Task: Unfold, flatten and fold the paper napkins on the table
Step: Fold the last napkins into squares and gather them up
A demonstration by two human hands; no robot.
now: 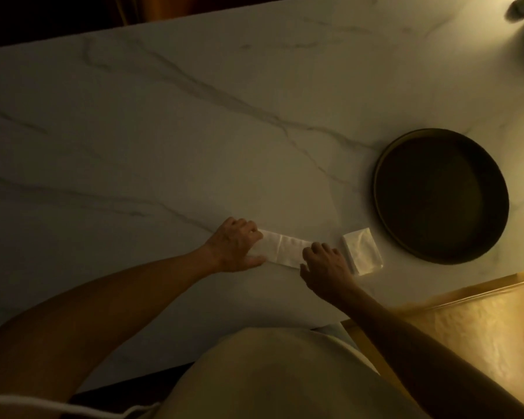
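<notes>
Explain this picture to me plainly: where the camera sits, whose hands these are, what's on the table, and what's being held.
There is no machine here. The camera is worn on a person's head and looks down at their own arms. The left hand and right hand each have a grip on one end of a long white napkin lying flat on the marble table. Right of it lies a small folded napkin, apart from a dark round tray. Lighting is dim, so finer finger detail is unclear.

I have one view only, from the head camera, looking steeply down and forward over the marble table (164, 122). It sits close above the near edge, wide-angled, with the chest nearest and the table's far edge along the top left.
</notes>
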